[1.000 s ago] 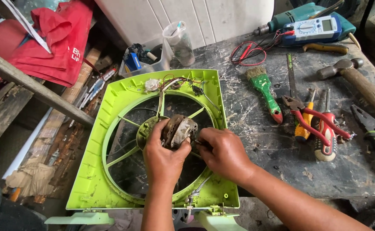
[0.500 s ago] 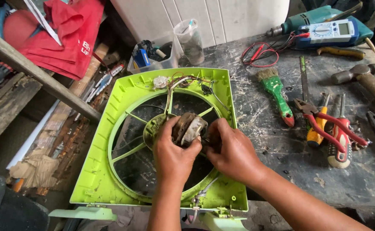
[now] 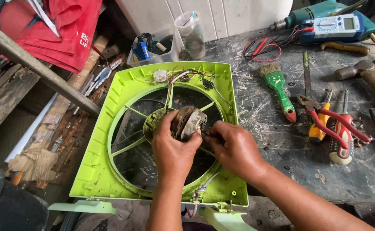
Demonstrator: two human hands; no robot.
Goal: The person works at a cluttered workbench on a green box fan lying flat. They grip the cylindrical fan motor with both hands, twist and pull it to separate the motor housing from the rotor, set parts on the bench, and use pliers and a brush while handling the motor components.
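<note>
At centre of the lime-green fan frame (image 3: 110, 141), the rusty motor (image 3: 188, 122) is gripped by the left hand (image 3: 174, 147), fingers closed round it. Right hand (image 3: 234, 147) is pinched on sth small beside it, prob. a fastener; careful, steady turning is needed next.

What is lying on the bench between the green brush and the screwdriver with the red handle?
In the head view, red-handled pliers and an orange-handled screwdriver lie between the green brush and the red-handled screwdriver.

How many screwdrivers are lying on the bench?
2, both right of the fan frame: a yellow-handled screwdriver under the red pliers, and a red-handled screwdriver beside it. Others may be hidden.
</note>
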